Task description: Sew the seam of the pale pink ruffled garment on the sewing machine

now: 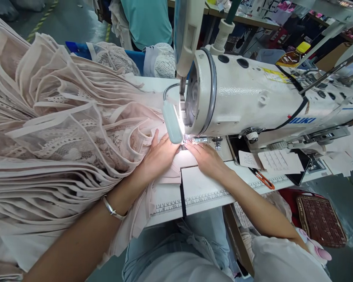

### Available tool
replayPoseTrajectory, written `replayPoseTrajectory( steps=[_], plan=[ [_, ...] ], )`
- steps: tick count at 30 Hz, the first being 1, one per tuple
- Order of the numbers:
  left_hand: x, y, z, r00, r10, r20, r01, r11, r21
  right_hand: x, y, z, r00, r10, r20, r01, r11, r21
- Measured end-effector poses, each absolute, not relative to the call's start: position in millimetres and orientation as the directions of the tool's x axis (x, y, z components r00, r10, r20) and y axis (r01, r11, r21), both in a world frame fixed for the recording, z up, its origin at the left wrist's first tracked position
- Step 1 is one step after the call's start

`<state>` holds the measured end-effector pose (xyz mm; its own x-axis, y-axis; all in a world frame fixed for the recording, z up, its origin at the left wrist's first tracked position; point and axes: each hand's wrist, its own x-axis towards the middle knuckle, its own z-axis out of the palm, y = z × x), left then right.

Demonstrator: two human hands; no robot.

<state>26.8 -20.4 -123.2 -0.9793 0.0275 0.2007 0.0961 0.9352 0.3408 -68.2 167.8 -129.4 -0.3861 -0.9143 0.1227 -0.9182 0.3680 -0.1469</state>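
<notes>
My left hand (161, 156) lies flat on pale pink fabric (186, 158) at the sewing machine's (241, 94) needle area, its thumb apart. The small lamp (172, 122) partly covers its fingertips. My right hand (209, 159) rests on the machine bed just right of the presser foot, fingers stretched forward. Its fingertips touch the edge of the fabric under the bright light. Left of my hands, a large heap of pale pink lace and mesh garment pieces (85, 137) runs up to the machine, and some hang over the table's front edge.
Orange-handled snips (262, 178) and paper slips (281, 161) lie right of my right hand. A printed ruler (206, 199) follows the table's front edge. Behind the machine stand a bottle with a yellow cap (294, 55) and a person in a teal top (147, 23).
</notes>
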Motion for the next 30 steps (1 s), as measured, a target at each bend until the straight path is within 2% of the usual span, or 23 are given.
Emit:
replayPoseTrajectory(
  steps=[5, 10, 14, 16, 19, 23, 30],
  plan=[
    [26.5, -18.8, -125.3, -0.975, 0.016, 0.220, 0.080, 0.956, 0.284, -69.2, 166.6, -128.3, -0.440, -0.891, 0.115, -0.890, 0.415, -0.189],
    [29.9, -9.2, -126.1, -0.947, -0.042, 0.318, 0.011, 0.987, 0.162, -71.1, 163.6, -129.2, -0.492, -0.867, 0.071, -0.862, 0.475, -0.178],
    [33.2, -2.6, -126.1, -0.945, 0.095, 0.313, 0.119, 0.991, 0.057, -72.0, 160.0, -129.6, -0.544, -0.839, 0.009, -0.824, 0.532, -0.194],
    [33.0, -2.8, -126.4, -0.933, 0.118, 0.341, 0.139, 0.990, 0.037, -73.5, 159.5, -131.0, -0.581, -0.814, 0.009, -0.800, 0.569, -0.191],
    [29.2, -6.5, -127.0, -0.922, 0.054, 0.383, 0.106, 0.987, 0.117, -76.6, 161.8, -134.6, -0.592, -0.804, 0.054, -0.793, 0.570, -0.215],
    [22.9, -12.0, -127.6, -0.943, -0.012, 0.333, 0.076, 0.965, 0.249, -76.9, 165.3, -135.9, -0.526, -0.844, 0.102, -0.834, 0.488, -0.256],
    [22.5, -12.5, -123.6, -0.964, -0.009, 0.267, 0.070, 0.956, 0.284, -69.9, 167.8, -132.6, -0.523, -0.844, 0.120, -0.845, 0.494, -0.205]
  ],
)
